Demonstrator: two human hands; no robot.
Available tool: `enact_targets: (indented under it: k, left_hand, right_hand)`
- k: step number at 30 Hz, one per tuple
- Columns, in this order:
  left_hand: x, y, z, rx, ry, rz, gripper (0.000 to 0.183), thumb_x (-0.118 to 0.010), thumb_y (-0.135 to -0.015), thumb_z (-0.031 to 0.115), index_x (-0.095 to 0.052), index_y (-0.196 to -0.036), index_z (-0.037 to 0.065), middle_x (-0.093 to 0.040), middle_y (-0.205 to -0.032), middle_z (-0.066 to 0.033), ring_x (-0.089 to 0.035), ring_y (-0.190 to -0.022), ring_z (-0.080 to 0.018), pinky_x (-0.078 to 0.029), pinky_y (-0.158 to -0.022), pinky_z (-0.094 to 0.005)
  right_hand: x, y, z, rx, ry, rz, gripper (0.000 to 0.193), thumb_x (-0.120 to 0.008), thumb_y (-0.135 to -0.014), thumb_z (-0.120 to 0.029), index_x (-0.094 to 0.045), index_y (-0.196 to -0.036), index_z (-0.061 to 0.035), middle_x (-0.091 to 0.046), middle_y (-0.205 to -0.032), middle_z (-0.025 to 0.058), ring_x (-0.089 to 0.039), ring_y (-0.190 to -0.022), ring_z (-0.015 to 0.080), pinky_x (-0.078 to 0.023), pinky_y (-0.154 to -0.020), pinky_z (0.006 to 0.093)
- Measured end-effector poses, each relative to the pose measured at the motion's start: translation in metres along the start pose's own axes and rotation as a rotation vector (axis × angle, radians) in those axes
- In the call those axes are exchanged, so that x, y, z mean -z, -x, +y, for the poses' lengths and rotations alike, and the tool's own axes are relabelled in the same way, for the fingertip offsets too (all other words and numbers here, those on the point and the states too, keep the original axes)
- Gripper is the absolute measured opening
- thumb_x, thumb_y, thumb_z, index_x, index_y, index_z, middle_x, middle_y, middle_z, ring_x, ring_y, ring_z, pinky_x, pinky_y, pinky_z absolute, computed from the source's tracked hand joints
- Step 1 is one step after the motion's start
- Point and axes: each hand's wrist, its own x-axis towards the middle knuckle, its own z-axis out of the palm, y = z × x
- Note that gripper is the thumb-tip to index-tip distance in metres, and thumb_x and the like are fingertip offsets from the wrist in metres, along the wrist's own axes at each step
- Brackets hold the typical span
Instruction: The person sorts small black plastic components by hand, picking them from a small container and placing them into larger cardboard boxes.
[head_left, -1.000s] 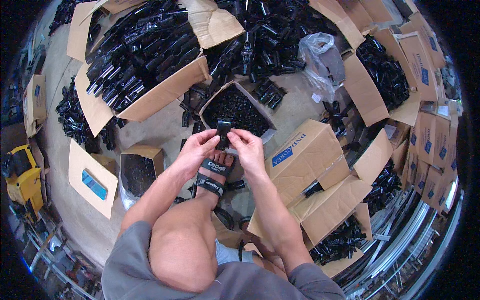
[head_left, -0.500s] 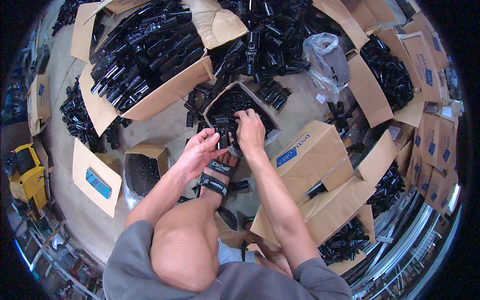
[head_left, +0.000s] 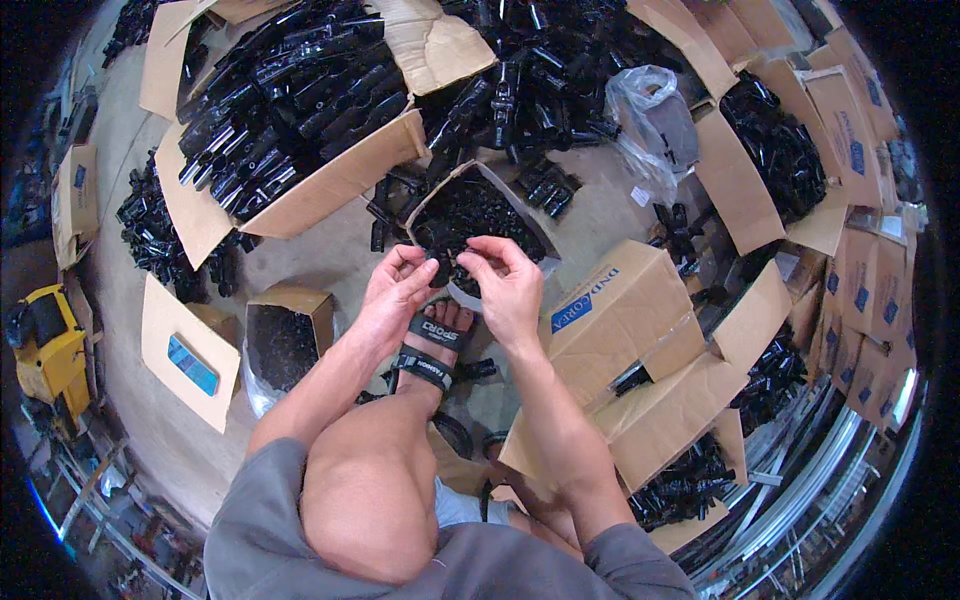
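Note:
Above the near edge of a small open carton (head_left: 524, 214) lined with clear plastic, my two hands work close together. My left hand (head_left: 392, 300) has its thumb and fingers closed on a glossy black part (head_left: 437, 265), mostly hidden against the dark contents. Just to the right, my right hand (head_left: 510, 292) is pinched at the part's side; whatever lies between its fingertips is too small to make out. Small black pieces (head_left: 487, 208) fill the carton. Below the hands is my sandalled foot (head_left: 437, 340).
A large carton of black tubular parts (head_left: 335, 190) stands far left, with a heap of them (head_left: 560, 90) beside it. A closed-top carton (head_left: 625, 315) lies right. A clear plastic bag (head_left: 650, 125), a small carton (head_left: 315, 305) and a phone on cardboard (head_left: 193, 365) are nearby.
My right hand has come back from over the carton's contents toward my left hand. The black part, upright and plain before, is now tilted and less visible in my left hand.

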Motion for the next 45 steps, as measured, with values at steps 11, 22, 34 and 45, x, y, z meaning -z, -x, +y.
enact_targets:
  k: [11,22,34,45]
  left_hand:
    - [-0.012,-0.005,-0.014,-0.183,-0.193,0.060,0.021,-0.075,-0.092,0.006,-0.057,-0.102,0.012,-0.060,-0.088,0.0030,-0.056,-0.081,-0.0074,-0.045,-0.071,-0.0236]
    - [-0.020,0.002,-0.007,-0.199,-0.277,0.083,0.028,-0.081,-0.089,0.011,-0.062,-0.109,0.005,-0.067,-0.105,-0.0043,-0.062,-0.101,-0.0125,-0.051,-0.090,-0.0301]
    - [-0.021,0.003,-0.009,-0.254,-0.272,0.099,0.031,-0.084,-0.086,0.009,-0.063,-0.107,0.006,-0.068,-0.100,-0.0031,-0.062,-0.093,-0.0117,-0.051,-0.086,-0.0283]
    - [-0.019,0.001,-0.008,-0.279,-0.287,0.070,0.032,-0.086,-0.084,0.009,-0.065,-0.108,0.004,-0.069,-0.101,-0.0034,-0.064,-0.095,-0.0113,-0.053,-0.087,-0.0288]
  right_hand:
    - [-0.004,0.006,0.001,-0.120,-0.004,0.013,0.022,-0.079,-0.086,-0.013,-0.078,-0.102,0.0014,-0.078,-0.093,0.0091,-0.069,-0.084,0.0126,-0.054,-0.079,0.0285]
    - [-0.010,0.018,-0.013,-0.024,-0.012,0.115,0.019,-0.080,-0.087,-0.009,-0.076,-0.102,0.0026,-0.076,-0.089,0.0078,-0.067,-0.079,0.0116,-0.054,-0.073,0.0272]
    - [-0.001,0.018,-0.015,-0.030,-0.081,0.045,0.016,-0.076,-0.090,-0.008,-0.075,-0.101,0.0036,-0.074,-0.084,0.0041,-0.066,-0.074,0.0097,-0.053,-0.067,0.0255]
    - [-0.002,0.019,-0.020,0.331,0.515,0.018,0.025,-0.060,-0.100,-0.020,-0.065,-0.091,0.0026,-0.068,-0.088,0.0189,-0.066,-0.079,0.0398,-0.051,-0.070,0.0487]
